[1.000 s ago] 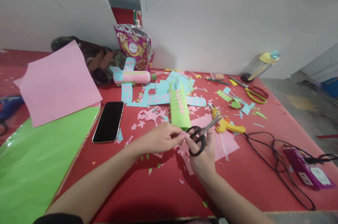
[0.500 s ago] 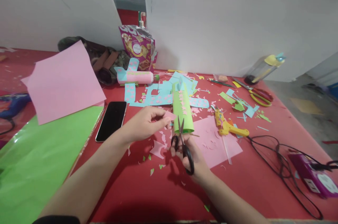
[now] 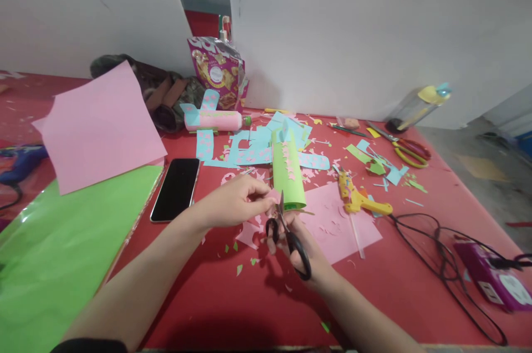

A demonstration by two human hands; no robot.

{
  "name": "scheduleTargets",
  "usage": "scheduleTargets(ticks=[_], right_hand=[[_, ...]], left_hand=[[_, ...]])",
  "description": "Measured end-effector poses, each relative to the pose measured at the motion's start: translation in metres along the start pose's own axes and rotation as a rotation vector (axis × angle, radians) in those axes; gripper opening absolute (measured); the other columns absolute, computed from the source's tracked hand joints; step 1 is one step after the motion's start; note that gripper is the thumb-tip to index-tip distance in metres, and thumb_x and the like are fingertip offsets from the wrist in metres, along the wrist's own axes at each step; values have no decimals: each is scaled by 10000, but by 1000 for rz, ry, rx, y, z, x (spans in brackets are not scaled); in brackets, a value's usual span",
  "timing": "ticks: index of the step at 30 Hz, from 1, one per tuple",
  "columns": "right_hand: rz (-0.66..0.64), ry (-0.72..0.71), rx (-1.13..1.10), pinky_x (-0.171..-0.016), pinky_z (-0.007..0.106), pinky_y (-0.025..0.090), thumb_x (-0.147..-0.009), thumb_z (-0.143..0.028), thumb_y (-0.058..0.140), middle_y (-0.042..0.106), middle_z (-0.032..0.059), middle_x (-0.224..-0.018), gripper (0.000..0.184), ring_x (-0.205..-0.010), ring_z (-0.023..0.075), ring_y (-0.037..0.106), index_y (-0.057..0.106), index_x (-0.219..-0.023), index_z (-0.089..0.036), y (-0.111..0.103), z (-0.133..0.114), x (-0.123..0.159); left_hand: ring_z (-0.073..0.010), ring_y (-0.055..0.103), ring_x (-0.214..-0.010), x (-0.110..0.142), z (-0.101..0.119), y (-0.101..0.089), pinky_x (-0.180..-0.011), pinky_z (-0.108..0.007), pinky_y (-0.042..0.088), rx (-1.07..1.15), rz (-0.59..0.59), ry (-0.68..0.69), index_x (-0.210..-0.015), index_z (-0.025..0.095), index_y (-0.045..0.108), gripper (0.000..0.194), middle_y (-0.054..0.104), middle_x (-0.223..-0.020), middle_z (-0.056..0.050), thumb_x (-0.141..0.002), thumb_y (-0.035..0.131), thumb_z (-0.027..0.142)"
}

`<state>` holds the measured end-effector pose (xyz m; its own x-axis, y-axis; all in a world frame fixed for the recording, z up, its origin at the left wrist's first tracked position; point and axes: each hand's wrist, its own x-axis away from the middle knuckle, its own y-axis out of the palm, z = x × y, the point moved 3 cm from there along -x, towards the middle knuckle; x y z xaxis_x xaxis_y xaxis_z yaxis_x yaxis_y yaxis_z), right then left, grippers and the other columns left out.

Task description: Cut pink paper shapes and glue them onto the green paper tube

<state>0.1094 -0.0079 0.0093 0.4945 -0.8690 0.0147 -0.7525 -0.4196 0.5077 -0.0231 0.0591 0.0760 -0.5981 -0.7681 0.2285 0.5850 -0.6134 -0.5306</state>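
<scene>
My left hand (image 3: 239,200) pinches a small piece of pink paper (image 3: 274,194) between thumb and fingers. In my right hand (image 3: 305,242) is a pair of black-handled scissors (image 3: 296,245), its blades pointing up and touching or very near the pink piece. Just beyond the blades lies a green paper-covered tube (image 3: 292,189) with a row of small pink cut-outs along its top and blue wings with pink spots. Beneath my hands, a pink scrap (image 3: 248,235) and tiny green bits lie on the red table (image 3: 216,308).
A phone (image 3: 175,189) and large pink sheet (image 3: 102,126) lie left, over green paper (image 3: 75,242). Rightward are a yellow glue gun (image 3: 361,200) with a black cord, yellow-and-red scissors (image 3: 409,152) and a purple box (image 3: 494,275). A pink bottle plane (image 3: 218,121) sits behind.
My left hand has moved slightly right and down with the pink piece, toward the scissors. The scissor blades, spread before, are now closer together, beside the paper.
</scene>
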Motion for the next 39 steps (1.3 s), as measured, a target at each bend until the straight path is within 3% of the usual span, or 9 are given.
scheduleTargets(ticks=[6,14,25,39], right_hand=[[2,19,7,-613,264,326,-601,-546,653,476,-17,-690,445,-653,136,425,422,-826,-239,0,-1,0],[13,24,1,-578,253,320,-596,-531,665,469,4,-799,437,-640,120,424,440,-822,-232,0,-2,0],[28,31,10,-544,244,317,-599,-539,656,458,-9,-773,424,-606,108,427,433,-790,-233,2,-3,0],[57,62,39,-425,210,269,-587,-539,658,418,-53,-631,419,-483,81,389,407,-733,-236,4,-4,-1]], left_hand=[[-89,428,-535,-1,1,-1,-498,-198,306,-12,-27,11,-570,126,502,286,458,-565,13,-783,394,282],[-92,436,-538,0,2,-1,-496,-194,303,-14,-39,15,-583,120,539,290,488,-567,6,-781,399,280],[-89,409,-516,1,2,-3,-477,-201,268,-33,-54,9,-584,118,527,305,460,-555,8,-790,388,295],[-72,215,-465,3,1,-6,-447,-219,189,-48,-60,-36,-485,170,262,322,212,-495,47,-749,404,288]])
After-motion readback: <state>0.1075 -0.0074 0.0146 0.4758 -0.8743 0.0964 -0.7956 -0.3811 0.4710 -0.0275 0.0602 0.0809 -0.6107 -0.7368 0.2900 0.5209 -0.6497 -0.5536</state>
